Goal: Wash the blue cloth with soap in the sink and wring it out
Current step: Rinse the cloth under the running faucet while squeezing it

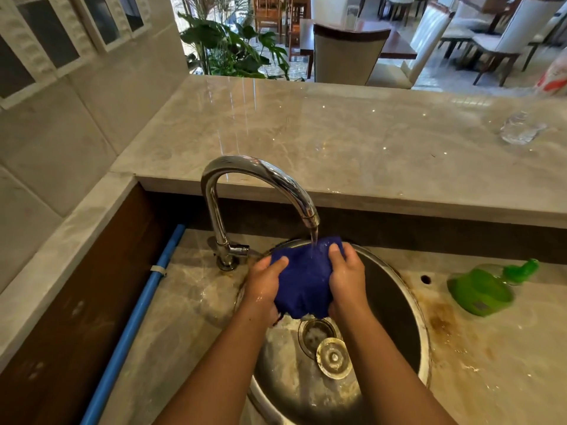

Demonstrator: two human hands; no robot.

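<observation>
Blue cloth [303,283] rinsed under running faucet [260,191]
Left hand [264,286] and right hand [346,277] grip it, bunched, over the steel sink [395,305].

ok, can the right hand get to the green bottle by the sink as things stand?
Probably yes. The green bottle lies on its side on the counter right of the sink, with nothing between it and the right hand. But that hand grips the blue cloth, so it must let go first.

Restaurant wash-up corner: steel sink [408,305], marble counter [337,133], dining chairs [343,53] beyond
</observation>
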